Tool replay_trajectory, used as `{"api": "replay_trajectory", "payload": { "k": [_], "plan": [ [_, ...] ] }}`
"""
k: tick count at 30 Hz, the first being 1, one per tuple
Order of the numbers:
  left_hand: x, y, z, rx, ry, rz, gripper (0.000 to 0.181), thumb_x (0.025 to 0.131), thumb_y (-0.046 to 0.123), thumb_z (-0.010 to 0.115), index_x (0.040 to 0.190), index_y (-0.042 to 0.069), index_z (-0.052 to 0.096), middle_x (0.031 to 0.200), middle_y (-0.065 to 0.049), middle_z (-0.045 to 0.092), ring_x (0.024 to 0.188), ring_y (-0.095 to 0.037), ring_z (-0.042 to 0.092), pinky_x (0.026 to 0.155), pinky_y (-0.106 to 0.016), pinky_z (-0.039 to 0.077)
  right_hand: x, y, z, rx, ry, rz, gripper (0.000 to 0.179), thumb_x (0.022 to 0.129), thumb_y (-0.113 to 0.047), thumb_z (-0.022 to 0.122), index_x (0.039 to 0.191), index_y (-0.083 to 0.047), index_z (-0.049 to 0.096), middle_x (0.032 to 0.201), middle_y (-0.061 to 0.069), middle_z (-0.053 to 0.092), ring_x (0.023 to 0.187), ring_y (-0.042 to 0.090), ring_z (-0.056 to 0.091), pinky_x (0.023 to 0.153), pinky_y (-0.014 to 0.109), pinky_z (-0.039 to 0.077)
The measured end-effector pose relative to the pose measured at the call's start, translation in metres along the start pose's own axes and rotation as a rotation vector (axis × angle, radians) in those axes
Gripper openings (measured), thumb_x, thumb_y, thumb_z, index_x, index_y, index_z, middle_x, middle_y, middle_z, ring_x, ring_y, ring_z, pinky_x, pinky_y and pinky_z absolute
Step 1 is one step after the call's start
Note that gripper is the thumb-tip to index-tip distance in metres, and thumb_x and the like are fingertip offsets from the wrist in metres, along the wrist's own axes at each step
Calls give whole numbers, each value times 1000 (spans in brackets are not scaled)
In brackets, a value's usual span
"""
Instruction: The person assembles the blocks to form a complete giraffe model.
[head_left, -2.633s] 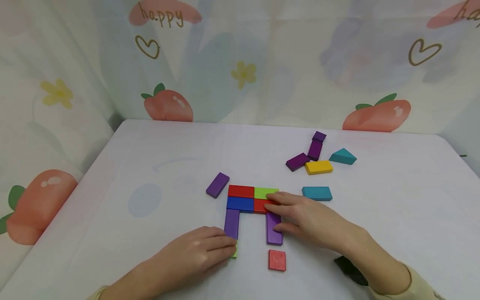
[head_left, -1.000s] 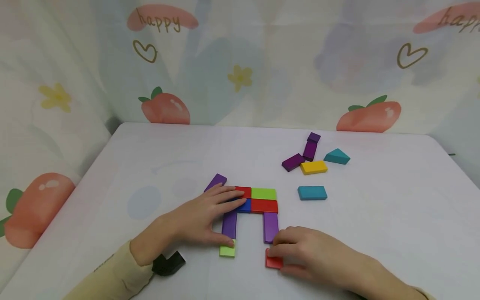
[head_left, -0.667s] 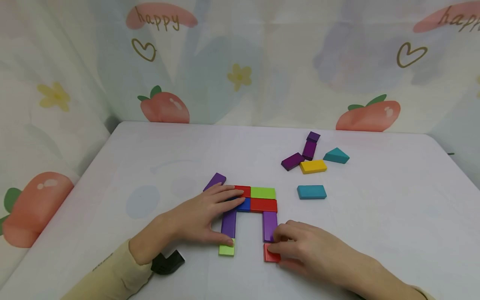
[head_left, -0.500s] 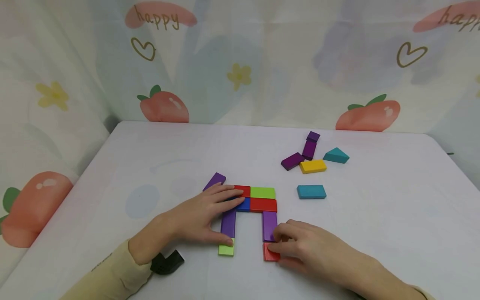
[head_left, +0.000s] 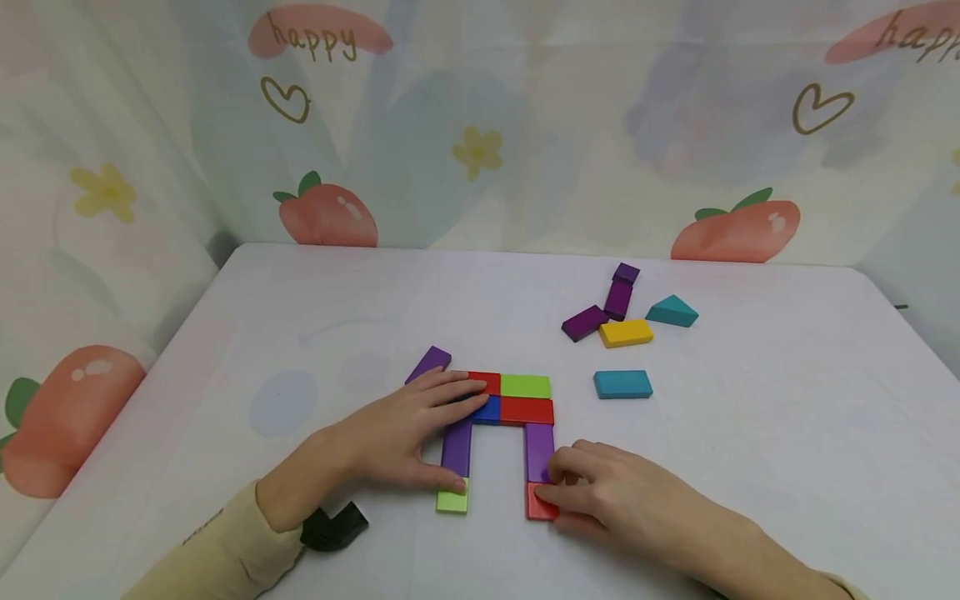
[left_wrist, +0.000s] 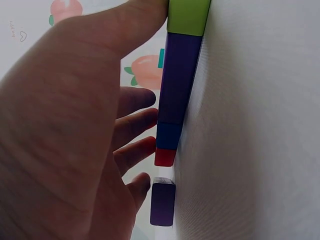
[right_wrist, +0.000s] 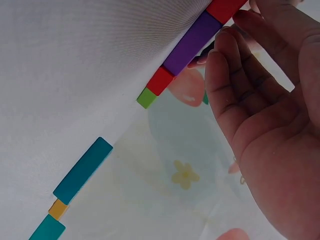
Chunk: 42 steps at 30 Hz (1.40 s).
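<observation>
Flat wooden blocks form an arch-like shape on the table. Its two-row top has a lime block [head_left: 525,386] above a red block [head_left: 527,411], with another red block [head_left: 490,382] above a blue block [head_left: 491,409], both partly covered. Below are a left purple block [head_left: 457,451] ending in a small lime block [head_left: 452,501], and a right purple block [head_left: 539,452] ending in a red square block [head_left: 541,502]. My left hand [head_left: 386,433] rests spread over the left side, thumb on the small lime block. My right hand [head_left: 630,500] holds the red square block between thumb and finger, against the purple one.
A loose purple block [head_left: 430,363] lies behind my left hand. At the back right are several dark purple blocks [head_left: 585,322], a yellow block [head_left: 627,333] and a teal triangle [head_left: 672,311]. A teal block [head_left: 623,384] lies nearer. A black object [head_left: 335,527] sits beside my left sleeve.
My left hand has shifted up onto the top-left blocks. My right hand has come down from the top right and slid the red square block up against the right purple block.
</observation>
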<state>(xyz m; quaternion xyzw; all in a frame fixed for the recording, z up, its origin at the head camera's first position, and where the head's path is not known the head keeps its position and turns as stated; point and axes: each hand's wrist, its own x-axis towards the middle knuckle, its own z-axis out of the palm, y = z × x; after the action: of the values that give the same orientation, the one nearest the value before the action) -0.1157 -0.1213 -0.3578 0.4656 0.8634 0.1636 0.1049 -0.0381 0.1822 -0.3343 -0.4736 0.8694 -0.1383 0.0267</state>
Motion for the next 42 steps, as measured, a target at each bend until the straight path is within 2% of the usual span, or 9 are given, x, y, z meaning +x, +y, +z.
{"api": "replay_trajectory", "payload": {
  "k": [7, 11, 15, 18, 23, 27, 32, 37, 42],
  "plan": [
    [-2, -1, 0, -12, 25, 25, 91, 87, 65, 67, 158, 16, 38, 163, 1, 31, 152, -24, 18, 121, -47, 19, 0, 0, 1, 4, 9, -10, 24, 89, -24, 80, 113, -20, 78, 106, -4, 62, 92, 9, 59, 81, 23, 56],
    [-2, -4, 3, -35, 61, 32, 85, 90, 60, 66, 157, 17, 39, 162, 5, 33, 151, -19, 17, 119, -44, 24, 0, 0, 2, 10, 47, -28, 24, 91, -27, 78, 114, -20, 78, 107, -5, 63, 94, 9, 60, 81, 23, 56],
    [-2, -10, 5, -71, 161, 28, 75, 92, 52, 68, 155, 18, 44, 160, 6, 36, 151, -14, 18, 118, -44, 27, 1, 0, 1, 31, 95, -37, 25, 92, -28, 77, 116, -19, 78, 109, -5, 65, 98, 10, 61, 83, 25, 57],
    [-2, -14, 5, -91, 277, 46, 66, 93, 43, 71, 149, 15, 51, 156, 0, 43, 149, -19, 24, 118, -45, 29, 3, 2, -2, 50, 111, -20, 27, 92, -26, 77, 118, -18, 76, 112, -5, 65, 101, 10, 61, 84, 27, 57],
    [-3, -22, 5, -118, 393, 32, 59, 91, 31, 76, 143, 10, 57, 151, -7, 48, 146, -26, 31, 116, -46, 33, 8, 5, -9, 67, 62, 87, 35, 90, -24, 78, 124, -18, 73, 121, -5, 63, 109, 13, 61, 88, 32, 57],
    [-6, -29, 6, -143, 411, -28, 60, 89, 28, 78, 143, 11, 57, 151, -3, 47, 145, -22, 32, 114, -44, 36, 16, 11, -13, 63, 38, 169, 39, 90, -26, 79, 128, -18, 71, 124, -3, 63, 114, 17, 61, 90, 36, 57],
    [-7, -35, 5, -140, 429, -72, 61, 89, 26, 78, 144, 11, 57, 149, -2, 48, 141, -20, 37, 111, -42, 41, 26, 21, -16, 65, 64, 204, 42, 90, -24, 78, 131, -16, 70, 126, 1, 63, 116, 20, 61, 90, 38, 57],
    [-9, -38, 3, -115, 442, -116, 59, 89, 25, 78, 143, 12, 58, 147, -3, 50, 137, -21, 41, 105, -40, 47, 36, 32, -17, 69, 103, 194, 42, 92, -20, 77, 132, -14, 68, 132, 3, 61, 121, 23, 60, 93, 39, 55],
    [-9, -39, 3, -120, 457, -119, 58, 88, 23, 79, 141, 10, 59, 144, -7, 52, 134, -24, 44, 102, -41, 50, 45, 37, -16, 80, 113, 182, 43, 93, -18, 75, 135, -13, 66, 136, 4, 60, 123, 23, 59, 94, 39, 54]
  ]
}}
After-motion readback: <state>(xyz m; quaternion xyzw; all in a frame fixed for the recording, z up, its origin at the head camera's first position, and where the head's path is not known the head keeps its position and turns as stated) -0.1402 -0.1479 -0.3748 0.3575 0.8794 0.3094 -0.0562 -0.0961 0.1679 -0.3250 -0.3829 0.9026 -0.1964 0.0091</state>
